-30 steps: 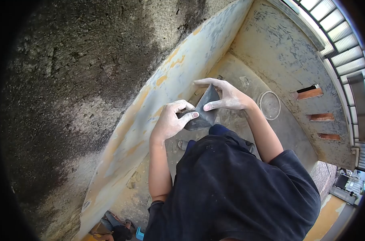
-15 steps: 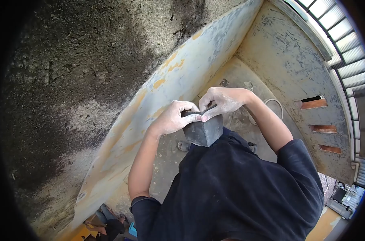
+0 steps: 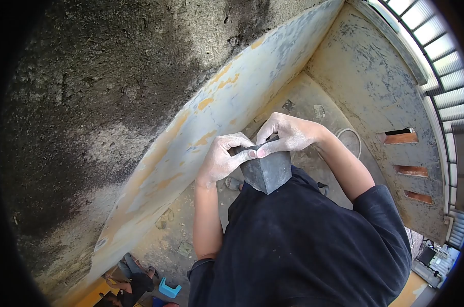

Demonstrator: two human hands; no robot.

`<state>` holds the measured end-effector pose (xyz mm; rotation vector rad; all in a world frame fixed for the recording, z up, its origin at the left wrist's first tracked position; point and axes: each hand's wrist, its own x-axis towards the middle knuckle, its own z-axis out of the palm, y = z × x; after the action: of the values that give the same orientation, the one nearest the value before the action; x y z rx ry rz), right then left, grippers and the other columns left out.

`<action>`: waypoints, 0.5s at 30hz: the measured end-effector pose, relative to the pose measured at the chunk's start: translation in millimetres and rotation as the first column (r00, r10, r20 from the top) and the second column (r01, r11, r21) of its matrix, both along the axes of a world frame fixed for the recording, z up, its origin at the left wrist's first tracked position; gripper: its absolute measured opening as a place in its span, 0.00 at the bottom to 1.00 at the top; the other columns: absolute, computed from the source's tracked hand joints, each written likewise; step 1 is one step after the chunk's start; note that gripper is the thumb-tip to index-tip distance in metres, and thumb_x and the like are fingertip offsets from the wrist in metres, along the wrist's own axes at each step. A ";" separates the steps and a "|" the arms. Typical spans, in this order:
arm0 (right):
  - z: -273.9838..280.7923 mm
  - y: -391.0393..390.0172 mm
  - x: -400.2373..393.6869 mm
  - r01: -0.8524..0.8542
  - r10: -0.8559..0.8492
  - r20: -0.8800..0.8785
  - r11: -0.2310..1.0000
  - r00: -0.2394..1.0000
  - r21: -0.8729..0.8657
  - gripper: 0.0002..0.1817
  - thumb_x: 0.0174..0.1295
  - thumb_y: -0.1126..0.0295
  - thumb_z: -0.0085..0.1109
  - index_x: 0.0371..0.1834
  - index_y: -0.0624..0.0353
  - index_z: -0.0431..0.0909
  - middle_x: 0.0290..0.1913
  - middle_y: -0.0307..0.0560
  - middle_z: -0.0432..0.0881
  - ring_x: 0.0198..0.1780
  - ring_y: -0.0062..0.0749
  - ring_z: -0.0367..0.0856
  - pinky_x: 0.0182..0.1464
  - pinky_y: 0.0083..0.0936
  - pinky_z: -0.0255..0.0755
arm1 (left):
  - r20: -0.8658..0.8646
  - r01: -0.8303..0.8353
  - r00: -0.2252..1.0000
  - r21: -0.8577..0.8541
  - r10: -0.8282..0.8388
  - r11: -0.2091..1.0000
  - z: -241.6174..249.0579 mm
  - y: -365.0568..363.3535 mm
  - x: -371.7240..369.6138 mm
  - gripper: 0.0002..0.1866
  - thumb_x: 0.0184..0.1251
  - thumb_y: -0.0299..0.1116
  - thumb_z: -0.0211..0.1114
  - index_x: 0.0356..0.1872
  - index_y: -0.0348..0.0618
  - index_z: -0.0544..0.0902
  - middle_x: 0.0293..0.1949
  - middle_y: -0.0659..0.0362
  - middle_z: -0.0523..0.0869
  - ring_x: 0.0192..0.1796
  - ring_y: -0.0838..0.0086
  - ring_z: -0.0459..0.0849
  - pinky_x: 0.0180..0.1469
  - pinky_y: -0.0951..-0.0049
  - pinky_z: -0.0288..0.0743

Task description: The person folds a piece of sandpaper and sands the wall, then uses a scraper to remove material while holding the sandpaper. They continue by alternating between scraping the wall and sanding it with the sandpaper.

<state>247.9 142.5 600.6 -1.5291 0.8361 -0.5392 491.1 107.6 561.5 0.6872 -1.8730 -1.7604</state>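
Clock directions are taken from the folded grey piece. Nearest the viewer, at 5 o'clock, is the wearer's dark shirt (image 3: pixel 313 245). The folded grey piece (image 3: pixel 279 171) is held in front of its upper part, with its crease pointing down and a flat face on either side. The left hand (image 3: pixel 222 159), at 10 o'clock, pinches the upper edge between thumb and fingers; the right hand (image 3: pixel 289 135), at 1 o'clock, does likewise, the thumb tips meeting or almost so. Both hands bear pale dust. Below, at 8 o'clock, part of a foot (image 3: pixel 233 183) is visible on the stained floor (image 3: pixel 183 233). Beyond, at 2 o'clock, lies a round rim (image 3: pixel 359 145), partly hidden by the right arm. A blotched white-and-yellow wall (image 3: pixel 219 105) runs past at 11 o'clock; three reddish slots (image 3: pixel 412 170) pierce another at 3 o'clock. Farther off, at 8 o'clock, is a co-worker (image 3: pixel 139 285), beside a blue stool (image 3: pixel 169 288).
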 end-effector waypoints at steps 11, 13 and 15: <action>-2.9 10.0 7.4 0.046 -0.048 -0.021 0.995 0.999 -0.093 0.11 0.67 0.68 0.73 0.42 0.68 0.90 0.35 0.53 0.91 0.36 0.31 0.85 0.46 0.32 0.77 | 0.036 -0.047 0.998 -0.055 0.049 0.997 0.3 6.2 5.1 0.08 0.61 0.27 0.81 0.37 0.34 0.92 0.30 0.60 0.88 0.33 0.79 0.79 0.38 0.74 0.69; -2.1 11.0 7.7 0.063 -0.065 -0.016 0.993 0.998 -0.097 0.11 0.66 0.69 0.73 0.41 0.68 0.90 0.35 0.54 0.91 0.36 0.32 0.85 0.46 0.32 0.78 | 0.037 -0.053 0.998 -0.064 0.055 0.997 0.1 5.4 5.2 0.08 0.61 0.27 0.81 0.37 0.34 0.92 0.30 0.60 0.88 0.33 0.79 0.79 0.37 0.74 0.69; 0.0 11.8 8.0 0.067 -0.070 -0.015 0.991 0.997 -0.114 0.11 0.66 0.69 0.73 0.41 0.68 0.90 0.35 0.54 0.91 0.36 0.33 0.86 0.45 0.32 0.78 | 0.080 -0.021 0.997 -0.047 0.024 0.999 1.5 3.1 7.1 0.10 0.59 0.26 0.82 0.38 0.33 0.92 0.35 0.57 0.91 0.37 0.77 0.85 0.43 0.73 0.77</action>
<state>255.9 154.3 600.6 -1.6154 0.8881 -0.6321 498.2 110.7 563.0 0.7691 -1.9448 -1.6935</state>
